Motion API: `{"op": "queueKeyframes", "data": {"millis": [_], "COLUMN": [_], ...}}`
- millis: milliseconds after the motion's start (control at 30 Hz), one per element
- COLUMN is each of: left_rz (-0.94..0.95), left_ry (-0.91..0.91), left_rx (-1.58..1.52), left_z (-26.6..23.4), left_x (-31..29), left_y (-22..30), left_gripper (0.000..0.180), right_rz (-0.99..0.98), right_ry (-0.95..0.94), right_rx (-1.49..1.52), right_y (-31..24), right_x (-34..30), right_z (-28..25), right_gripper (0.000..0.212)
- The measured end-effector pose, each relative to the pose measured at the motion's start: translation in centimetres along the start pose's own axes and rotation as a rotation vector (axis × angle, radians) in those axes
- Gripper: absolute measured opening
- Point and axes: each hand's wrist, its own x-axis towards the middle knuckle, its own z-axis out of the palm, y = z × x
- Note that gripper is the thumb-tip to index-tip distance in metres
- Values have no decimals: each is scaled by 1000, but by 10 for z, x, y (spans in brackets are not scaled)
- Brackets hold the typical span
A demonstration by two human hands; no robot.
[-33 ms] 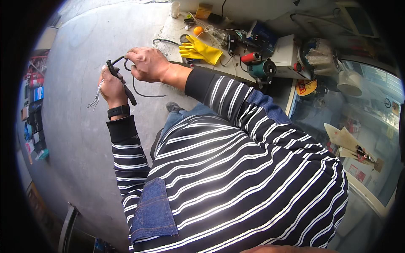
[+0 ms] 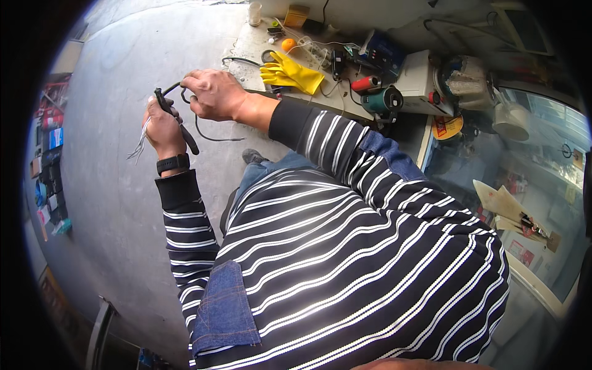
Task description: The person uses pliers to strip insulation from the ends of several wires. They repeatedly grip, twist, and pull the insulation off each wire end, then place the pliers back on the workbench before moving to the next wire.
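My left hand [image 2: 164,131] is closed round a black pliers-like hand tool [image 2: 187,137], whose jaws are too small to make out. Several thin pale wires [image 2: 139,147] hang from the same hand, on its left side. My right hand [image 2: 216,94] is pinched on a black cable [image 2: 213,139], just right of the tool's upper end. One stretch of the cable bends over between the two hands. Its thin free end hangs below the right hand and points right. My right fingertips are partly hidden behind the hand.
Beyond my right hand, a cluttered workbench [image 2: 246,46] carries yellow rubber gloves [image 2: 293,73], an orange [image 2: 288,45], a clear cup [image 2: 254,13], a red cylinder [image 2: 366,84] and a green power tool [image 2: 382,100]. Boxes and goods [image 2: 54,160] line the far left. Grey floor [image 2: 117,185] lies below my hands.
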Motion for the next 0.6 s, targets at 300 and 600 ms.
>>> {"op": "queueKeyframes", "data": {"millis": [300,600], "left_rz": [-152,-169], "left_ry": [143,207], "left_rx": [60,266], "left_z": [15,17], "left_x": [5,-8], "left_y": [-13,-19], "left_gripper": [47,46], "right_rz": [51,777], "right_ry": [61,178], "right_rx": [31,-264], "right_y": [81,335], "right_x": [-31,-202], "right_z": [-24,-154], "right_gripper": [34,32]}}
